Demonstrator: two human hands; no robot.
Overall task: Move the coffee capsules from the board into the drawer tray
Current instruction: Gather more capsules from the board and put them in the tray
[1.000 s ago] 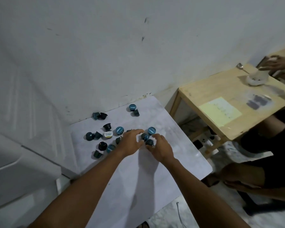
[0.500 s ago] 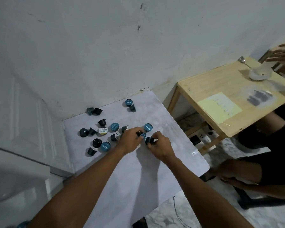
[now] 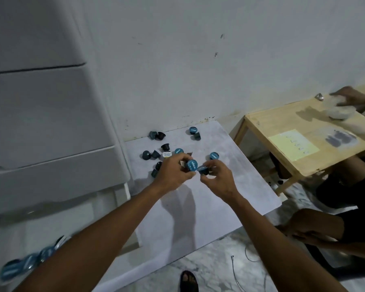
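Coffee capsules (image 3: 214, 155) mostly lie on the board (image 3: 198, 209), few in the drawer tray (image 3: 19, 234); my left hand (image 3: 173, 174) and right hand (image 3: 218, 181) each pinch one.

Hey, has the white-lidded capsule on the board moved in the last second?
No. The white-lidded capsule sits at the same spot on the board, near its left edge, beside the same black capsule and teal-lidded capsule.

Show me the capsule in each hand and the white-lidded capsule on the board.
Left-hand capsule (image 3: 191, 165): head view, blue lid.
Right-hand capsule (image 3: 204, 170): head view, cup side.
White-lidded capsule (image 3: 167, 154): head view, lid centre.
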